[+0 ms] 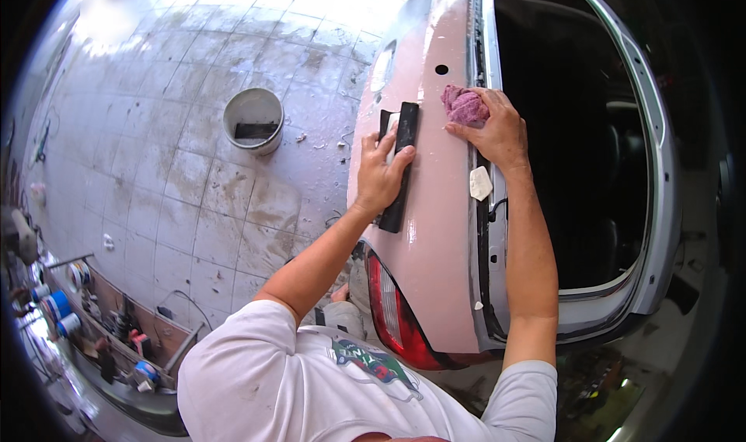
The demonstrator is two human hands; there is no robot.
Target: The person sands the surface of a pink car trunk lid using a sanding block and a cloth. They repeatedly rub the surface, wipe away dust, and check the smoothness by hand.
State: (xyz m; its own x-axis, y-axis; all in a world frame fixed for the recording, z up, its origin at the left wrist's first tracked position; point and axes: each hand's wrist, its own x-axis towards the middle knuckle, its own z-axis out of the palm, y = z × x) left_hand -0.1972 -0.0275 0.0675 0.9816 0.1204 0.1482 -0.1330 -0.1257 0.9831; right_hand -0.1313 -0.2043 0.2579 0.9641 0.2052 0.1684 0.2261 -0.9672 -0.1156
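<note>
My left hand (pixel 378 176) is closed round a long sanding block (pixel 406 131) wrapped in black sandpaper, held lengthwise against the car's pink rear side panel (pixel 435 248). A pale part of the block shows between its dark edges. Bunched in the fingers of my right hand (pixel 501 135) is a crumpled pink cloth (pixel 465 106), at the panel's edge beside the rear window opening. The panel looks wet and glossy in places. Below my right wrist, a small off-white piece (pixel 481 184) lies on the window channel.
A round bucket (pixel 254 122) with a dark piece inside stands on the wet, stained tile floor (pixel 194 170). The red and clear tail light (pixel 395 310) sits low on the car. At lower left, a tray (pixel 116 302) holds cans and tools. A dark rear window (pixel 571 139) lies at right.
</note>
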